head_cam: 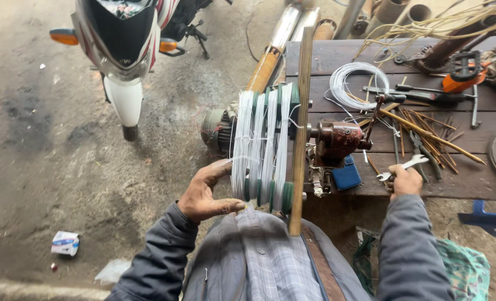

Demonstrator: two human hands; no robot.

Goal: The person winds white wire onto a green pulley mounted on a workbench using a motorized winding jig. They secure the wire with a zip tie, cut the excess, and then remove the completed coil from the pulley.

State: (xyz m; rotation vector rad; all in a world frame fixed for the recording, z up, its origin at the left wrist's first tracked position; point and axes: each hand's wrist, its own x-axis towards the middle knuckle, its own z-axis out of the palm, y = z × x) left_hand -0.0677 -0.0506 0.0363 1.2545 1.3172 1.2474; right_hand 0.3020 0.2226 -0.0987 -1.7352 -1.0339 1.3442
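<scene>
At the bench edge, right hand (406, 180) is clenched round the shank of a silver wrench (404, 166); wrench's open end pokes out up and to the right over the planks. Fist rests on the near edge of the wooden bench (460, 178), sleeve trailing back toward the body.

Left hand (206, 192) is open, not grasping: fingers spread and slightly curled, thumb stretched out to the right w/ its tip touching the bottom of the white wire coils (259, 147). Fingertips sit just beside the left-most coil; can't tell if they actually press it.

Coils are wound in approx four bands on a green stepped former (286, 195), standing upright, left of a long wooden bar (301, 128) that runs vertical thru the view. Bar mounts on a rusty red winding machine (340, 139) fixed at the bench edge, between the two hands. Blue pad (345, 175) lies just below the machine.

Further out on the bench: loose loop of white wire (354, 83), bundle of thin wooden sticks (426, 131), pliers (423, 150) near the wrench, orange-handled tool (462, 75) at the back.

Behind the coils, an electric motor (214, 131) sits on the floor. White scooter (120, 50) parked upper left, well apart. Small crumpled packet (65, 243) on the concrete lower left.
</scene>
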